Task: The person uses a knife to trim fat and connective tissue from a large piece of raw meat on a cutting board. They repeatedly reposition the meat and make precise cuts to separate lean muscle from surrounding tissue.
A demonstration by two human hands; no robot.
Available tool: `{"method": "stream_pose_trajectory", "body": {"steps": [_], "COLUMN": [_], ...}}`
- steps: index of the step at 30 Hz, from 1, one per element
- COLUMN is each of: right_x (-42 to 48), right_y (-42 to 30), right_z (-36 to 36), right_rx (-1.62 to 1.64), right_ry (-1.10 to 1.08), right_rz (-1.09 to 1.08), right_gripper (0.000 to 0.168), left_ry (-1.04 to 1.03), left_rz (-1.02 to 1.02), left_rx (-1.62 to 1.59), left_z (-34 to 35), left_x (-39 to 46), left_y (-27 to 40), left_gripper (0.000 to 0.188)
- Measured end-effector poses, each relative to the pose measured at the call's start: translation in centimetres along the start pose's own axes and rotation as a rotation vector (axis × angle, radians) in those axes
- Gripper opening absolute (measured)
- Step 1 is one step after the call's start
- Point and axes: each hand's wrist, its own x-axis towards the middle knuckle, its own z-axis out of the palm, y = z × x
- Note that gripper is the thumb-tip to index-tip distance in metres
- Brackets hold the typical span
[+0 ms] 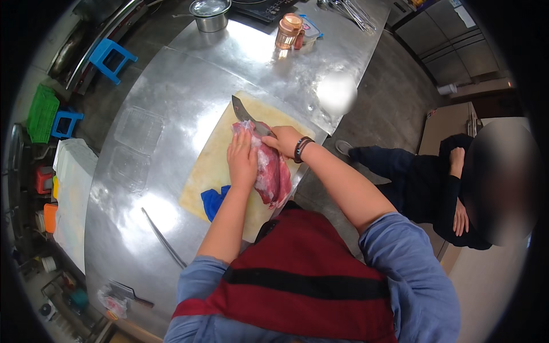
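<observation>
A large piece of raw meat (268,167), red with pale fat, lies on a yellowed cutting board (201,180). My left hand (242,156) rests flat on the meat's fatty upper side, fingers pointing away from me. My right hand (284,139) grips a knife; its handle is hidden in my fingers. The dark, curved knife blade (242,109) runs along the far end of the meat, its tip extending past it over the board. Part of the blade is covered by the meat. Near my left forearm a blue cloth (212,202) lies on the board.
The steel table (180,94) carries two clear plastic trays (139,128), a metal rod (161,236) and a cleaver (128,291). Farther back stand a steel pot (211,19), an amber jar (288,32) and several metal utensils (351,13). A person (420,180) stands to the right.
</observation>
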Motion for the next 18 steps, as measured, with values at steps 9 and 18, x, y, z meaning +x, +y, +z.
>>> {"method": "stream_pose_trajectory", "body": {"steps": [9, 18], "right_x": [-4.3, -3.2], "right_y": [3.8, 2.6], "right_z": [0.0, 3.9], "right_rx": [-0.092, -0.131], "right_ry": [0.063, 0.297], "right_rz": [-0.076, -0.086], "right_gripper": [0.044, 0.045], "left_ry": [-0.044, 0.188], "left_rz": [0.045, -0.198], "left_rx": [0.022, -0.148], "left_z": [-0.4, -0.7], "left_x": [0.2, 1.4], "left_y": [0.1, 2.7], "left_gripper": [0.044, 0.031]}}
